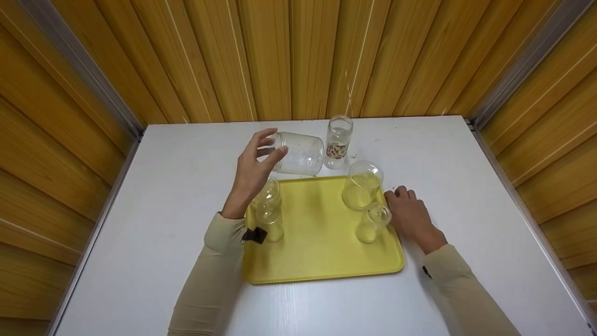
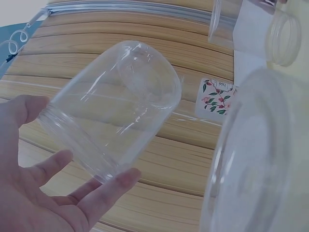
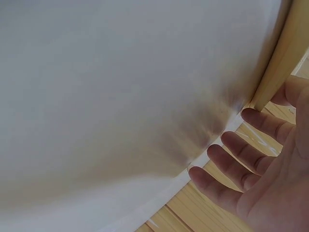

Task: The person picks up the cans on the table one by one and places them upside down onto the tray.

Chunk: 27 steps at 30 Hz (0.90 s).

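My left hand (image 1: 254, 170) holds a clear jar (image 1: 301, 154) by its threaded mouth end, thumb on one side and fingers on the other. The jar lies sideways above the tray's back edge, its base pointing right; the left wrist view shows nothing inside this jar (image 2: 113, 108). At the right rim of a yellow tray (image 1: 317, 252) is my right hand (image 1: 410, 214). Its thumb and index finger pinch the rim (image 3: 277, 63) in the right wrist view, while the other fingertips rest near the table surface.
A wide clear jar (image 1: 363, 191) and a small clear jar (image 1: 372, 226) stand on the tray's right side. Clear glassware (image 1: 273, 221) stands on its left side, partly behind my left wrist. Behind the tray is a tall clear bottle (image 1: 339, 140) with a floral label.
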### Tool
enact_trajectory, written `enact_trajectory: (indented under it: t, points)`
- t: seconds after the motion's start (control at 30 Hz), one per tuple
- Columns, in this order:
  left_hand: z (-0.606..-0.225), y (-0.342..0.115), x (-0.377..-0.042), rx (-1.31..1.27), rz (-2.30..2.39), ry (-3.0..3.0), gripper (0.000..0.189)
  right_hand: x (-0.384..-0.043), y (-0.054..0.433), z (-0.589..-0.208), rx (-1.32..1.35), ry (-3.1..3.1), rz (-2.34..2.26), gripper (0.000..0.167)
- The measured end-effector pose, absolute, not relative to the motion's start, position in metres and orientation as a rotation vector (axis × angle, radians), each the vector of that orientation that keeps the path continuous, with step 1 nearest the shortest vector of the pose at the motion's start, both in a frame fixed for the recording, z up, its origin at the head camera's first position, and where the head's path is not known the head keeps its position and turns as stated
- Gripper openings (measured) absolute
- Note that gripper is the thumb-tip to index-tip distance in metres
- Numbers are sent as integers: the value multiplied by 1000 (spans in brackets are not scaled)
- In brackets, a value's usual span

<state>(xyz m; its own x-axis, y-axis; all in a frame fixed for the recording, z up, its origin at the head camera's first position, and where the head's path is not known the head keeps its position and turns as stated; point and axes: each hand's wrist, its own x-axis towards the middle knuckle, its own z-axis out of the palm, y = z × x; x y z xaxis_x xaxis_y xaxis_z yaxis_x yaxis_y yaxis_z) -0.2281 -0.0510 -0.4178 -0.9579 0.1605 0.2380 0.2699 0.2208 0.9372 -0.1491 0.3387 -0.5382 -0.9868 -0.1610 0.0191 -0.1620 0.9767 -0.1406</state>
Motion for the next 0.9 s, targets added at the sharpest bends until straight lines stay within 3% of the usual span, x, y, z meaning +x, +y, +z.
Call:
enact_trajectory:
  t: [0.9]
  points:
    - [-428,-51,-213,-413,-2010,-2288,60,-153,341,-540,166,-3128,345,36]
